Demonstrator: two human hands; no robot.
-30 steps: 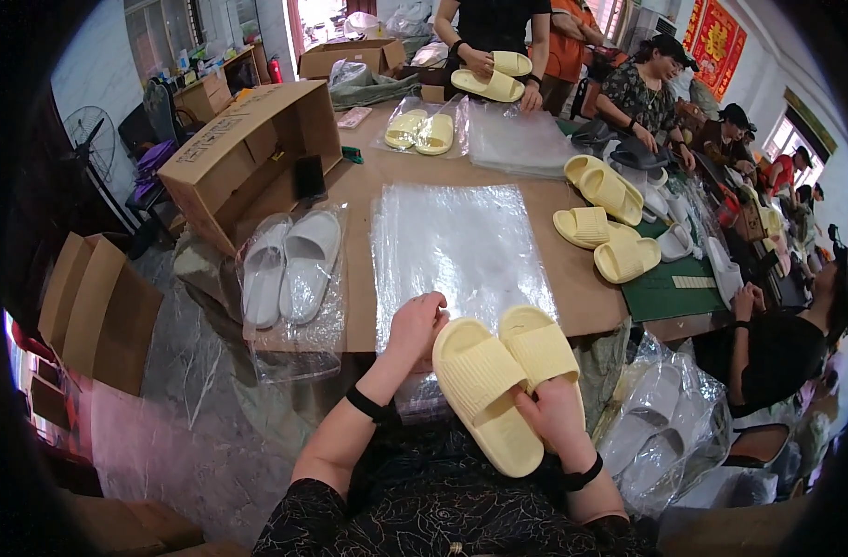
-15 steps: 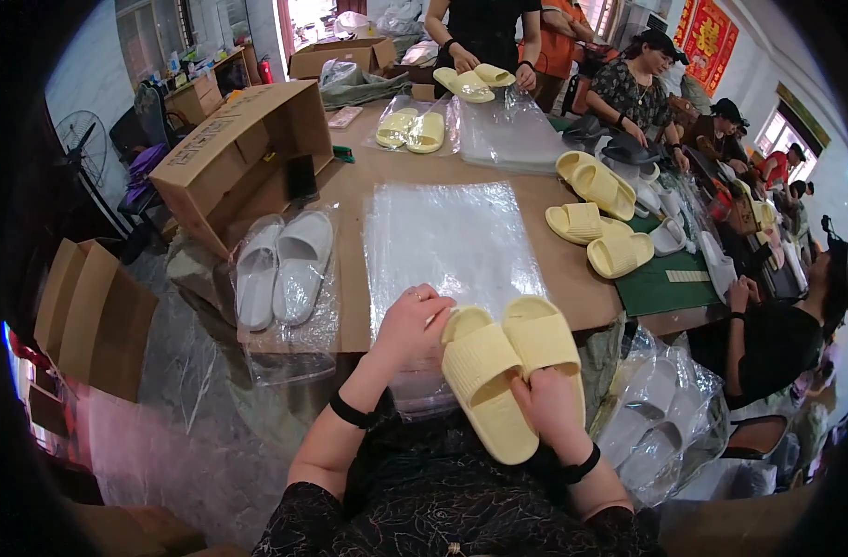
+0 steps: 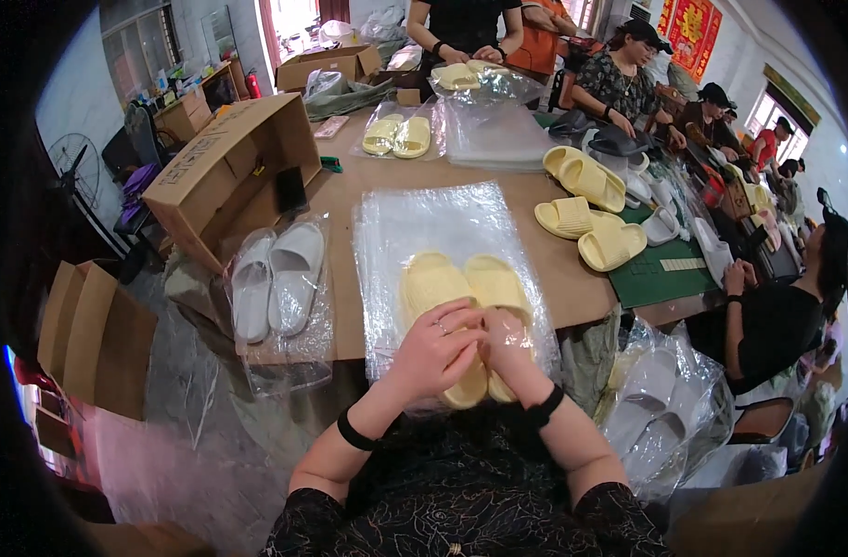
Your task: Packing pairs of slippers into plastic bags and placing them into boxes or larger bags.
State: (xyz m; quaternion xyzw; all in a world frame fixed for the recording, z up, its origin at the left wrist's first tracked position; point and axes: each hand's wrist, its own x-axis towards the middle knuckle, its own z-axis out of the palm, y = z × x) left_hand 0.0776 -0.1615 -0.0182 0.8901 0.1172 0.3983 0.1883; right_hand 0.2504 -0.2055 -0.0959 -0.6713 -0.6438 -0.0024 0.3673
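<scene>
A pair of pale yellow slippers (image 3: 492,278) lies side by side, toes away from me, over the stack of clear plastic bags (image 3: 433,218). I cannot tell whether the top bag's film covers them. My right hand (image 3: 512,345) is closed at the inner sides of the slippers' straps, its fingertips partly hidden. Against it rests my left hand (image 3: 440,348), fingers bent and pressed together above the left slipper; anything pinched there is too small to make out. Both hands hide the middle of the pair.
Bagged white slippers (image 3: 280,278) lie left of the stack, before an open cardboard box (image 3: 229,176). Loose yellow slippers (image 3: 611,243) sit right, by a green mat (image 3: 661,283). Bagged slippers (image 3: 651,399) hang low right. Co-workers stand across the table; one handles yellow slippers (image 3: 461,76).
The yellow slippers have moved forward and left, from the table's near edge onto the bag stack. My hands have come together over them. Across the table, a co-worker's slippers are lower, at a bag.
</scene>
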